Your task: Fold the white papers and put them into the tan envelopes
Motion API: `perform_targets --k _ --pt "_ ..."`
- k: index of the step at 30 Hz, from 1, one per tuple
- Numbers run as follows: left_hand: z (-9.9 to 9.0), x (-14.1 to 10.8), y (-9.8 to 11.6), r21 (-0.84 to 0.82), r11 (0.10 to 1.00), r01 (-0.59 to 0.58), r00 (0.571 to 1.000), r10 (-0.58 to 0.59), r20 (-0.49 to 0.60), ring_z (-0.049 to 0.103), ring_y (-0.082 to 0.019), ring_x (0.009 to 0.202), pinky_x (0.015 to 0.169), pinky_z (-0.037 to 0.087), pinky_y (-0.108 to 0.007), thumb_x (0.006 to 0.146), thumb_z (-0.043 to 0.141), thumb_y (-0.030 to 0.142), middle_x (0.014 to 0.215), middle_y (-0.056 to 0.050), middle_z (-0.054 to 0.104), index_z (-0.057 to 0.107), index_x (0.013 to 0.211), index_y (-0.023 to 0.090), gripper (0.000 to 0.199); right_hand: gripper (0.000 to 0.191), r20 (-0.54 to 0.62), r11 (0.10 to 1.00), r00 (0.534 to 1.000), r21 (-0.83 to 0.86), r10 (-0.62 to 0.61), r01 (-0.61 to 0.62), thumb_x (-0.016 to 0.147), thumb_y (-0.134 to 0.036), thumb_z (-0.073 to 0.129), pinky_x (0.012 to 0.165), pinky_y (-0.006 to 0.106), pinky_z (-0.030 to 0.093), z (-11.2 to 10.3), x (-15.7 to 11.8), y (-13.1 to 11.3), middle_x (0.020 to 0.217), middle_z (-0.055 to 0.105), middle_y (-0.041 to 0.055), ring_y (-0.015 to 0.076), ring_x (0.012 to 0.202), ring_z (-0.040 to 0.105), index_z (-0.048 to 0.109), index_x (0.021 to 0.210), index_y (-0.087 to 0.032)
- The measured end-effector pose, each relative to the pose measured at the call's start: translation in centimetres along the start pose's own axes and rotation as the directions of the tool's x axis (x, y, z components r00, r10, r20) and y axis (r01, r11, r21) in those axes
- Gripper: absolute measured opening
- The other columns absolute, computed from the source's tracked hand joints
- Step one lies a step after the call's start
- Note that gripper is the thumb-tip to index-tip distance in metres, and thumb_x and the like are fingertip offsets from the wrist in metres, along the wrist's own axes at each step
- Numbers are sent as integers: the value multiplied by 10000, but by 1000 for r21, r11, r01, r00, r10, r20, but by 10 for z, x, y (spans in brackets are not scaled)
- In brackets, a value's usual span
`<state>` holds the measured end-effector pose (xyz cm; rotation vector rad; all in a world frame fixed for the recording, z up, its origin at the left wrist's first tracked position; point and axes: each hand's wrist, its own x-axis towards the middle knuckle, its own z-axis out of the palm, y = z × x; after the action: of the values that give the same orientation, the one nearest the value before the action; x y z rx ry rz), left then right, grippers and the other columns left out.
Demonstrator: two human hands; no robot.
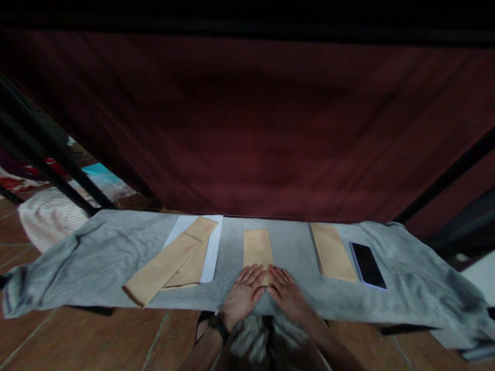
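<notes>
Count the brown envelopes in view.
4 distinguishable: an upper envelope and a lower envelope, overlapping at left; a middle envelope under the left hand and right hand; a right envelope beside the phone. More may be hidden underneath.

Probably a room at home: tiled floor (116, 340), dark red cloth (270, 129), grey blanket (119, 257)

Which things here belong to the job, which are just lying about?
Probably job:
flat tan paper piece under left hand and right hand
overlapping tan paper strips, left
tan rectangular paper, right
grey cloth beneath

Probably lying about:
black-screened phone with pale purple edge
pale striped cloth, far left
white paper sheet under the strips (role unclear)
</notes>
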<state>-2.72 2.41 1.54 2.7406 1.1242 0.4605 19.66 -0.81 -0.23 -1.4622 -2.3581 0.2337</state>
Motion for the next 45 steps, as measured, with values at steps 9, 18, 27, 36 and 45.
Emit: perform_targets --k 9,18,27,36,45 --pt "-5 2 2 -44 998 33 999 -31 36 392 -189 1470 1223 324 -446 1055 382 439 1574 -22 472 455 1503 284 480 440 -81 998 996 57 43 -38 1029 -276 441 1196 469 382 -8 -13 -11 1490 556 61 198 1383 513 532 1457 -227" --pt "9 47 -8 -13 994 106 989 -104 101 324 -207 1507 1231 280 -456 1060 294 438 1617 -67 402 405 1535 233 528 440 -105 996 992 61 66 -60 1016 -247 462 1190 446 387 -10 -10 -15 1462 585 41 195 1338 557 546 1448 -253" --pt "23 119 -32 20 982 190 973 -191 128 242 -279 1540 1233 215 -555 1017 330 384 1630 -83 373 341 1569 236 572 407 -132 994 987 75 90 -81 999 -198 478 1182 436 402 -9 -8 -17 1439 605 42 196 1324 573 614 1379 -249" --pt "29 115 -24 17 978 207 977 -207 53 244 -229 1540 1266 156 -508 1033 304 374 1629 -48 381 307 1583 250 564 400 -116 994 989 65 90 -83 1017 -218 444 1175 450 405 -11 -7 -17 1427 615 47 209 1322 575 618 1376 -252" --pt "9 46 -16 -135 989 61 992 -45 118 374 -154 1480 1230 312 -412 1070 291 387 1577 -39 465 470 1495 247 482 392 -123 992 988 94 94 -83 1026 -223 432 1186 436 376 -10 -6 -15 1435 613 32 196 1321 566 620 1368 -259"
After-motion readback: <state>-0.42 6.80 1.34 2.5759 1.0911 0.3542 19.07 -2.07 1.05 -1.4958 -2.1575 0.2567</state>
